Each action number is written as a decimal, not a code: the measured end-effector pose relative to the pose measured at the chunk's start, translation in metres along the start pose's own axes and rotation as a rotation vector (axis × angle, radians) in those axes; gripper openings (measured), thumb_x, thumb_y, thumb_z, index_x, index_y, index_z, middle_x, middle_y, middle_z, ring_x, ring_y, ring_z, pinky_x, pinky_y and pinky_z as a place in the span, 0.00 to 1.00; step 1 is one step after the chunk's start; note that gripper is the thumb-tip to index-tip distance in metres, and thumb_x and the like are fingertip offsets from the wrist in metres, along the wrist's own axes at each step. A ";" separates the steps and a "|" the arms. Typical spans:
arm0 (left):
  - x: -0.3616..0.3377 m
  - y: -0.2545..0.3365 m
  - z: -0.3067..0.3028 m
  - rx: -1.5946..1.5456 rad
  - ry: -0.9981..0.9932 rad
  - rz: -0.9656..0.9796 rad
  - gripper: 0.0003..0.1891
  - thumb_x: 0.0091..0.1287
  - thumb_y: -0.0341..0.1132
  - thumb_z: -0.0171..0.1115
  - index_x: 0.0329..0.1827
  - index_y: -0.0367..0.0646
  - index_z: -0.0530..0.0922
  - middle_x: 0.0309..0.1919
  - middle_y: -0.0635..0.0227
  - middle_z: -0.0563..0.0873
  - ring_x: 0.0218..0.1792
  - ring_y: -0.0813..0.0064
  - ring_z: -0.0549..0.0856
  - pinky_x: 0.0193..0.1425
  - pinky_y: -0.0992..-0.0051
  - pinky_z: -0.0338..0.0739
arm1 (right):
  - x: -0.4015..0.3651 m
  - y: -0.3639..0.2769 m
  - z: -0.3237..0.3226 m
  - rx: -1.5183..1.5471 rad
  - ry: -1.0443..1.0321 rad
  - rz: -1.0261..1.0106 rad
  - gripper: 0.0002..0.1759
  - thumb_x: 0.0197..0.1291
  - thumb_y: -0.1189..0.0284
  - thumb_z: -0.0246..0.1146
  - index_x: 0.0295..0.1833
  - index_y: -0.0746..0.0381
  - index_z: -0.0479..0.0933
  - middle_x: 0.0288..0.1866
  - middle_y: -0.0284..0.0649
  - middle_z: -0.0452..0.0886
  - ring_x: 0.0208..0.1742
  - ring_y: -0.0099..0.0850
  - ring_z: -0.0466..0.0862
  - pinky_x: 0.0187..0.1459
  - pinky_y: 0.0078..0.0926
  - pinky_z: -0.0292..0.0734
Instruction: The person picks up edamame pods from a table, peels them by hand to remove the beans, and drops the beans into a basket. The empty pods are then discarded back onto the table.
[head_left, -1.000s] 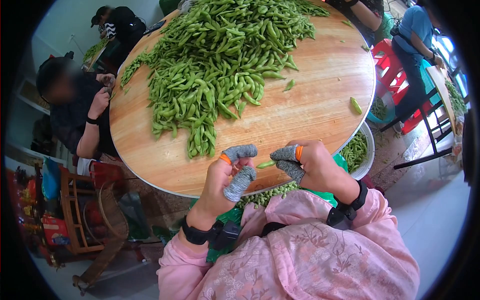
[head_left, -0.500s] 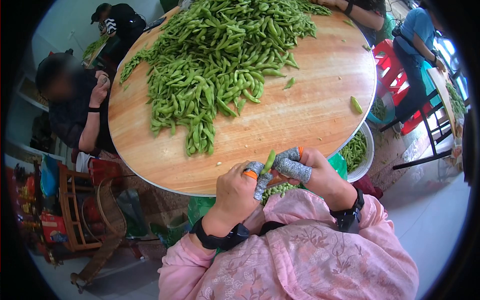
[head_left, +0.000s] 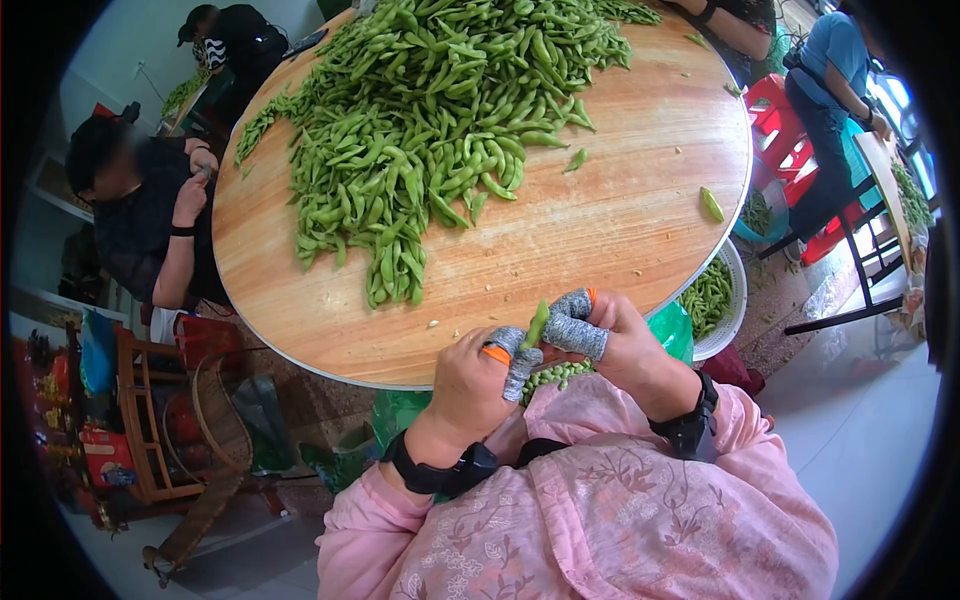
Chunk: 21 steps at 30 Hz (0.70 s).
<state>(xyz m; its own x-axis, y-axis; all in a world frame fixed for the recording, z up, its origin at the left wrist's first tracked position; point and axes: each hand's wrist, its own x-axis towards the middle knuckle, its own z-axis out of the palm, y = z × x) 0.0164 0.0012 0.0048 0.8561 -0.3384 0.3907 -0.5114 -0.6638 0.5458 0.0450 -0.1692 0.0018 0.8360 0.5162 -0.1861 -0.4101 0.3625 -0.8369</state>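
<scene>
A green pod (head_left: 537,325) stands upright between my hands at the table's near edge. My left hand (head_left: 480,375), with grey finger covers and an orange band, pinches its lower end. My right hand (head_left: 618,342), in similar grey covers, is curled beside the pod; whether its fingertips touch it is hard to tell. Just below my hands lie shelled green beans (head_left: 560,374), partly hidden by them. A large heap of pods (head_left: 420,130) covers much of the round wooden table (head_left: 560,240).
One loose pod (head_left: 711,205) lies near the table's right edge. Below that edge is a white basket of pods (head_left: 712,300). A person (head_left: 140,200) sits at the left, others farther back. Red stools (head_left: 780,125) stand at the right, a wooden chair (head_left: 140,410) at lower left.
The view has shifted slightly. My hands remain around the pod, with my right hand a little farther from it. The person at the left has lowered their hands slightly.
</scene>
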 end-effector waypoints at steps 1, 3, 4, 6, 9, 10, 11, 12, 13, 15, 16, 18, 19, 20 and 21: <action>-0.002 0.000 0.002 -0.197 -0.011 -0.099 0.06 0.55 0.31 0.59 0.30 0.39 0.73 0.21 0.65 0.75 0.22 0.67 0.76 0.24 0.74 0.69 | 0.001 0.004 0.000 0.000 -0.001 0.002 0.11 0.55 0.69 0.60 0.34 0.67 0.76 0.27 0.35 0.79 0.23 0.18 0.74 0.26 0.13 0.69; -0.009 0.000 0.005 -0.465 0.024 -0.262 0.05 0.57 0.31 0.57 0.31 0.39 0.73 0.20 0.67 0.75 0.23 0.71 0.76 0.25 0.75 0.69 | 0.005 0.011 -0.001 -0.018 -0.032 -0.081 0.08 0.54 0.72 0.61 0.33 0.67 0.75 0.27 0.34 0.78 0.25 0.19 0.75 0.28 0.15 0.70; -0.010 0.000 0.006 -0.733 0.060 -0.424 0.05 0.60 0.31 0.56 0.32 0.38 0.73 0.20 0.70 0.75 0.23 0.74 0.75 0.27 0.75 0.70 | 0.006 0.012 -0.002 -0.019 -0.032 -0.081 0.08 0.54 0.72 0.61 0.33 0.67 0.75 0.27 0.34 0.78 0.25 0.19 0.75 0.28 0.15 0.70; -0.011 -0.005 0.002 -1.187 0.020 -0.611 0.06 0.62 0.33 0.53 0.33 0.40 0.73 0.21 0.73 0.74 0.22 0.80 0.73 0.25 0.80 0.67 | 0.009 0.011 -0.003 -0.287 -0.118 -0.342 0.07 0.55 0.73 0.60 0.32 0.67 0.74 0.26 0.32 0.76 0.27 0.18 0.73 0.29 0.15 0.68; -0.009 -0.006 0.000 -1.332 -0.039 -0.653 0.07 0.65 0.34 0.50 0.34 0.40 0.72 0.22 0.75 0.74 0.22 0.86 0.70 0.24 0.86 0.64 | 0.009 0.005 -0.001 -0.344 -0.071 -0.254 0.07 0.57 0.75 0.56 0.31 0.68 0.73 0.27 0.30 0.76 0.29 0.16 0.72 0.31 0.16 0.69; -0.007 -0.005 0.001 -1.024 -0.050 -0.518 0.06 0.65 0.33 0.51 0.35 0.39 0.72 0.22 0.75 0.74 0.22 0.87 0.70 0.25 0.86 0.65 | 0.008 0.000 0.001 -0.345 -0.074 -0.257 0.07 0.57 0.75 0.56 0.31 0.68 0.73 0.27 0.30 0.76 0.29 0.16 0.72 0.31 0.16 0.69; -0.005 -0.002 0.002 -1.021 -0.045 -0.514 0.06 0.65 0.33 0.51 0.35 0.39 0.72 0.22 0.75 0.74 0.22 0.87 0.70 0.25 0.86 0.65 | 0.007 -0.006 0.004 -0.382 -0.117 -0.214 0.07 0.57 0.75 0.56 0.30 0.68 0.73 0.25 0.31 0.76 0.29 0.17 0.72 0.31 0.17 0.69; -0.002 0.001 0.002 -0.873 -0.029 -0.426 0.05 0.64 0.31 0.52 0.35 0.38 0.72 0.22 0.76 0.74 0.23 0.88 0.70 0.26 0.86 0.65 | 0.006 -0.009 0.005 -0.418 -0.158 -0.169 0.07 0.57 0.75 0.56 0.30 0.68 0.73 0.24 0.31 0.76 0.28 0.17 0.72 0.30 0.17 0.69; -0.001 0.003 0.001 -0.726 -0.015 -0.341 0.04 0.63 0.29 0.53 0.35 0.38 0.72 0.23 0.76 0.74 0.23 0.89 0.70 0.26 0.87 0.65 | 0.006 -0.008 0.004 -0.419 -0.161 -0.170 0.07 0.57 0.75 0.56 0.30 0.68 0.73 0.24 0.31 0.76 0.28 0.17 0.72 0.30 0.17 0.69; -0.002 -0.001 -0.006 -0.659 -0.080 -0.323 0.02 0.61 0.27 0.53 0.35 0.37 0.72 0.24 0.75 0.75 0.25 0.88 0.72 0.28 0.85 0.68 | 0.008 -0.006 0.000 -0.453 -0.201 -0.250 0.08 0.56 0.75 0.57 0.29 0.69 0.74 0.23 0.32 0.76 0.27 0.17 0.72 0.29 0.18 0.70; -0.003 0.000 -0.008 -0.733 -0.099 -0.378 0.02 0.62 0.27 0.53 0.35 0.37 0.72 0.24 0.76 0.75 0.25 0.88 0.72 0.29 0.85 0.68 | 0.008 -0.004 0.000 -0.455 -0.205 -0.251 0.08 0.56 0.75 0.57 0.29 0.69 0.74 0.23 0.32 0.76 0.27 0.17 0.72 0.29 0.18 0.70; -0.005 0.002 -0.010 -0.804 -0.118 -0.435 0.03 0.62 0.27 0.52 0.35 0.37 0.72 0.24 0.76 0.75 0.25 0.88 0.72 0.29 0.85 0.69 | 0.007 -0.001 0.001 -0.347 -0.202 -0.177 0.08 0.56 0.75 0.57 0.30 0.70 0.74 0.24 0.33 0.77 0.27 0.18 0.73 0.30 0.18 0.70; -0.006 0.002 -0.008 -0.799 -0.111 -0.468 0.04 0.60 0.25 0.51 0.36 0.35 0.72 0.24 0.69 0.76 0.26 0.85 0.73 0.31 0.83 0.69 | 0.007 0.000 0.002 -0.348 -0.205 -0.178 0.08 0.56 0.75 0.57 0.30 0.70 0.74 0.24 0.33 0.77 0.27 0.18 0.73 0.30 0.18 0.70; -0.007 0.003 -0.007 -0.793 -0.104 -0.500 0.06 0.59 0.23 0.50 0.38 0.33 0.73 0.24 0.63 0.77 0.27 0.82 0.74 0.32 0.80 0.70 | 0.007 0.001 0.003 -0.363 -0.200 -0.188 0.07 0.56 0.75 0.57 0.30 0.69 0.74 0.24 0.34 0.77 0.27 0.18 0.73 0.29 0.18 0.69; -0.009 0.003 -0.004 -0.791 -0.101 -0.500 0.06 0.59 0.23 0.50 0.38 0.33 0.73 0.24 0.63 0.77 0.27 0.82 0.74 0.32 0.80 0.70 | 0.007 0.001 0.003 -0.378 -0.194 -0.198 0.07 0.55 0.75 0.57 0.31 0.69 0.74 0.23 0.34 0.76 0.27 0.18 0.72 0.29 0.18 0.69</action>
<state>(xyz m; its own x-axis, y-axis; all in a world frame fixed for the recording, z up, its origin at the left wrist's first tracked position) 0.0071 0.0050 0.0058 0.9734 -0.2178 -0.0708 0.0466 -0.1145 0.9923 0.0492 -0.1632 0.0013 0.7865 0.6142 0.0653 -0.0582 0.1790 -0.9821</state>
